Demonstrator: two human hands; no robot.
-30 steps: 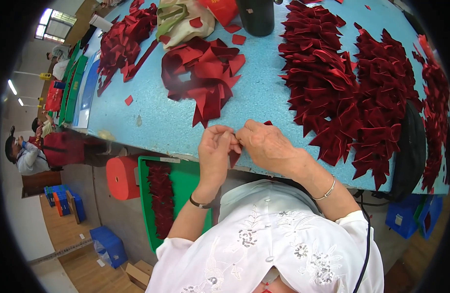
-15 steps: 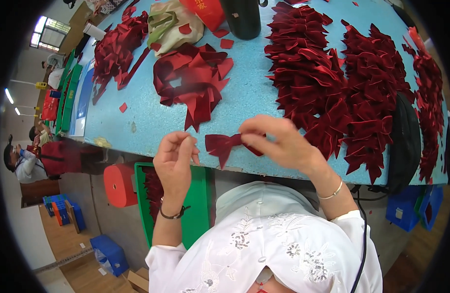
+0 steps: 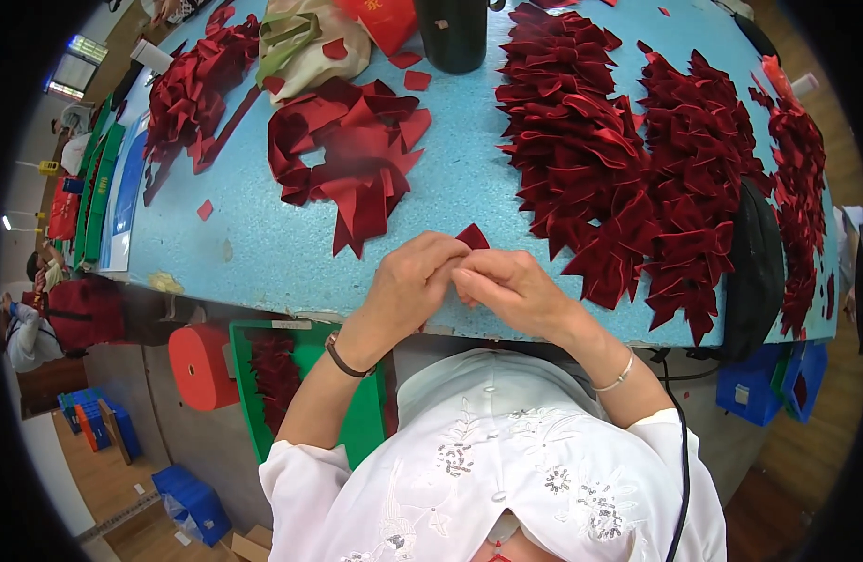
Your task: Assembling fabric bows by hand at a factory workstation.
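Note:
My left hand point(image 3: 415, 283) and my right hand point(image 3: 518, 292) meet at the near edge of the blue table point(image 3: 450, 169). Both are closed with fingertips together on a dark red velvet bow point(image 3: 473, 236). Only one pointed corner of the bow shows above my fingers; the rest is hidden behind them. Beyond my hands lies a loose heap of red ribbon strips point(image 3: 375, 173). To the right, dark red bows are piled in a thick row point(image 3: 572, 140), with another row of bows point(image 3: 689, 197) beside it.
A black cylindrical container point(image 3: 453, 36) and a cream cloth bag point(image 3: 305, 42) stand at the back. More red ribbon point(image 3: 202, 89) lies far left. A black bag point(image 3: 758, 272) hangs at the right edge. Below are a green crate point(image 3: 352, 426) and a red roll point(image 3: 199, 370).
My left hand has moved right to meet my right hand. The bow, plainly visible before in my right fingers, is now mostly covered by both hands. The view has shifted slightly.

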